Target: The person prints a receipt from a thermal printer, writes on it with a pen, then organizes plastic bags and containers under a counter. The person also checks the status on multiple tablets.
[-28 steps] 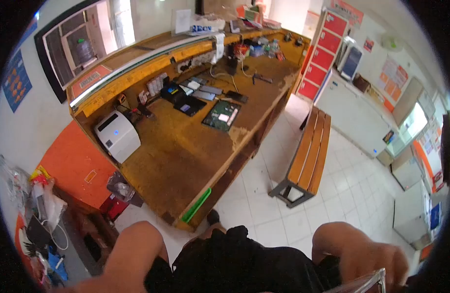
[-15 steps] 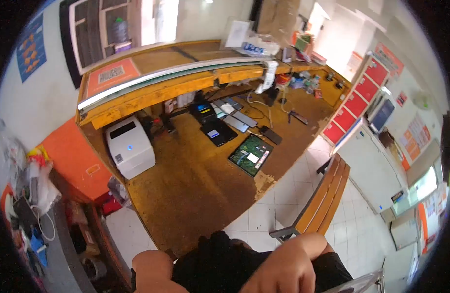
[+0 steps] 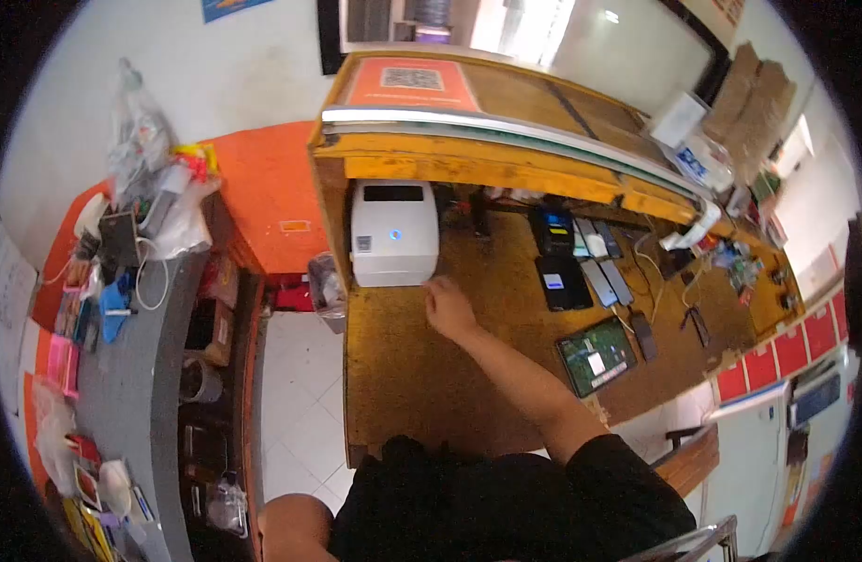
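My right hand [image 3: 449,309] reaches over the brown table with its fingers loosely bent. No object shows in it. Its fingertips are right at the lower right corner of a white label printer [image 3: 394,245], which has a lit blue button and a dark window on top. The forearm crosses the tabletop from a black sleeve at the lower right. My left hand is out of view. To the right of my arm lie a tablet [image 3: 585,365] with a green picture on screen, a black device with a lit screen [image 3: 564,290] and several phones [image 3: 611,279].
An orange QR code sheet [image 3: 412,82] lies on the raised wooden shelf [image 3: 506,155] above the table. At left is a grey counter [image 3: 136,375] with plastic bags and small items. A lined bin [image 3: 328,288] stands beside the table. Red lockers [image 3: 791,347] are at right.
The view has swung left, toward the printer and grey counter. My right hand has gone from low by my lap to the printer's front corner.
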Tool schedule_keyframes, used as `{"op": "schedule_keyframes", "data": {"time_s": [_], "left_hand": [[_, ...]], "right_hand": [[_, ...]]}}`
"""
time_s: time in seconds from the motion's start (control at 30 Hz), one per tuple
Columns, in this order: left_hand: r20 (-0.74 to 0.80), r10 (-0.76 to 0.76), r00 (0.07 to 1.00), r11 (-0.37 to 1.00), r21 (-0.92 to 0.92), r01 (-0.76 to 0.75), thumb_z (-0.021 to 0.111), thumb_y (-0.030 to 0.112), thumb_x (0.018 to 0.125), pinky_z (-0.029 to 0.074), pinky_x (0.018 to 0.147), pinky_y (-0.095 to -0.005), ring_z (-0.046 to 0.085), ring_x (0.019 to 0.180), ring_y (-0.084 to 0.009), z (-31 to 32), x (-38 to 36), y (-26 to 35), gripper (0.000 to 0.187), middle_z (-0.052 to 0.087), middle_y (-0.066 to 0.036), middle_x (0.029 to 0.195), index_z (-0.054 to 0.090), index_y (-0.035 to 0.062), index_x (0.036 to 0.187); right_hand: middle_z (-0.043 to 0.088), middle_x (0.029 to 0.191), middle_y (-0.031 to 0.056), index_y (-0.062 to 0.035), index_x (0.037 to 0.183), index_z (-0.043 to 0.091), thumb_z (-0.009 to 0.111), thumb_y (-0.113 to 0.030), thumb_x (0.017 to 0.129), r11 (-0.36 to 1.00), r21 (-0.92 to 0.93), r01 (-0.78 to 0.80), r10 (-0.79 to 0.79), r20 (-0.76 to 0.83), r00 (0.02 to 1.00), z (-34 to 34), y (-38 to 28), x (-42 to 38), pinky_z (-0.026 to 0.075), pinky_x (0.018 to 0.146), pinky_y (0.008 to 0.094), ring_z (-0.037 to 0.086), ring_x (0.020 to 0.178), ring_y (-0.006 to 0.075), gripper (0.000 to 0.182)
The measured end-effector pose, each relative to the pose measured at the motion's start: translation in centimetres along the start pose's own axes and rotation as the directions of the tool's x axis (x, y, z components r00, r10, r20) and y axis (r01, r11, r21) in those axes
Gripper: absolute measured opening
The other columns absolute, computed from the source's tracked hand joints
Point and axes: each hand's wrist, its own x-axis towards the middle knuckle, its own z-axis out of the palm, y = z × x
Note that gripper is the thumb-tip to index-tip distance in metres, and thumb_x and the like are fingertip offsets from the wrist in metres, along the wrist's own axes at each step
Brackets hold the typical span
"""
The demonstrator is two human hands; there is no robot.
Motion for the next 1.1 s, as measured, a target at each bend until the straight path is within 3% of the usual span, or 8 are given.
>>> {"op": "schedule_keyframes", "data": {"time_s": [0.17, 0.33, 0.67, 0.8, 0.87, 0.97, 1.03, 1.1], "left_hand": [[0.211, 0.118, 0.970, 0.285, 0.929, -0.236, 0.042, 0.021, 0.089, 0.045, 0.070, -0.0333, 0.053, 0.081, -0.0196, 3.1, 0.6, 3.7, 0.028, 0.050, -0.011, 0.100, 0.040, 0.0059, 0.112], [0.387, 0.012, 0.922, -0.794, 0.564, -0.227, 0.045, 0.020, 0.089, 0.044, 0.070, -0.0334, 0.052, 0.084, -0.0213, 5.7, 1.2, 7.5, 0.023, 0.050, -0.011, 0.098, 0.044, 0.0063, 0.107], [0.688, 0.381, 0.618, -0.907, 0.149, 0.394, 0.050, 0.023, 0.086, 0.045, 0.065, -0.0379, 0.059, 0.064, -0.0230, 5.7, 2.4, 10.1, 0.020, 0.062, -0.013, 0.077, 0.051, 0.0032, 0.087], [0.931, 0.233, 0.279, -0.971, 0.236, 0.022, 0.050, 0.021, 0.086, 0.040, 0.054, -0.0298, 0.053, 0.061, -0.0210, 2.4, 6.6, 12.0, 0.020, 0.056, -0.012, 0.069, 0.054, 0.0033, 0.079], [0.906, 0.213, 0.367, -0.953, 0.276, -0.128, 0.052, 0.020, 0.085, 0.040, 0.055, -0.0307, 0.052, 0.066, -0.0206, 2.3, 7.0, 11.9, 0.015, 0.053, -0.010, 0.080, 0.053, 0.0058, 0.080], [0.908, 0.127, 0.398, -0.928, 0.250, -0.275, 0.055, 0.016, 0.083, 0.037, 0.051, -0.0302, 0.047, 0.061, -0.0206, 2.6, 6.4, 12.2, 0.011, 0.048, -0.007, 0.087, 0.053, 0.0061, 0.079], [0.516, -0.008, 0.856, -0.895, 0.379, -0.237, 0.052, 0.012, 0.084, 0.037, 0.051, -0.0302, 0.048, 0.063, -0.0211, 4.1, 3.2, 12.2, 0.008, 0.049, -0.009, 0.082, 0.054, 0.0055, 0.080], [0.599, -0.061, 0.799, -0.907, 0.301, -0.294, 0.049, 0.013, 0.085, 0.038, 0.050, -0.0306, 0.048, 0.062, -0.0209, 1.9, 3.2, 12.5, 0.013, 0.049, -0.011, 0.075, 0.052, 0.0020, 0.079]], "right_hand": [[0.049, 0.109, 0.0104, -0.0099, 0.113, 0.050, 0.048, -0.003, 0.073, 0.952, -0.076, 0.297, -0.307, -0.261, 0.915, -2.9, -0.3, 7.3, 0.038, 0.087, 0.0406, 0.045, 0.104, 0.0273, 0.041], [0.045, 0.114, 0.0065, -0.0130, 0.115, 0.050, 0.045, 0.002, 0.072, 0.902, -0.309, 0.301, -0.351, -0.120, 0.929, -2.0, -0.4, 9.5, 0.033, 0.087, 0.0412, 0.041, 0.107, 0.0240, 0.045], [0.047, 0.108, 0.0126, -0.0058, 0.099, 0.053, 0.049, -0.001, 0.071, 0.969, -0.060, 0.241, -0.248, -0.308, 0.919, 0.9, -0.4, 4.0, 0.034, 0.087, 0.0434, 0.043, 0.102, 0.0302, 0.028], [0.051, 0.095, 0.0115, -0.0063, 0.098, 0.052, 0.051, -0.005, 0.077, 0.963, 0.203, 0.177, -0.155, -0.121, 0.980, 7.7, 1.8, 0.2, 0.040, 0.080, 0.0359, 0.048, 0.093, 0.0259, 0.021], [0.054, 0.088, 0.0073, -0.0048, 0.097, 0.052, 0.055, -0.014, 0.082, 0.734, 0.571, -0.367, 0.176, 0.362, 0.915, 8.6, 1.0, 0.0, 0.043, 0.078, 0.0324, 0.049, 0.091, 0.0190, 0.018], [0.053, 0.095, 0.0051, -0.0039, 0.102, 0.050, 0.055, -0.022, 0.084, 0.062, 0.813, -0.579, 0.256, 0.548, 0.797, 7.6, 0.2, 1.1, 0.045, 0.079, 0.0314, 0.049, 0.092, 0.0143, 0.026], [0.052, 0.097, 0.0054, -0.0038, 0.104, 0.048, 0.057, -0.023, 0.083, -0.042, 0.840, -0.541, 0.290, 0.528, 0.798, 7.8, 0.5, 3.1, 0.045, 0.079, 0.0322, 0.050, 0.091, 0.0150, 0.030], [0.052, 0.100, 0.0056, -0.0038, 0.106, 0.047, 0.059, -0.023, 0.082, -0.148, 0.855, -0.496, 0.326, 0.516, 0.792, 7.8, 0.4, 4.3, 0.046, 0.079, 0.0329, 0.051, 0.090, 0.0157, 0.034]]}}
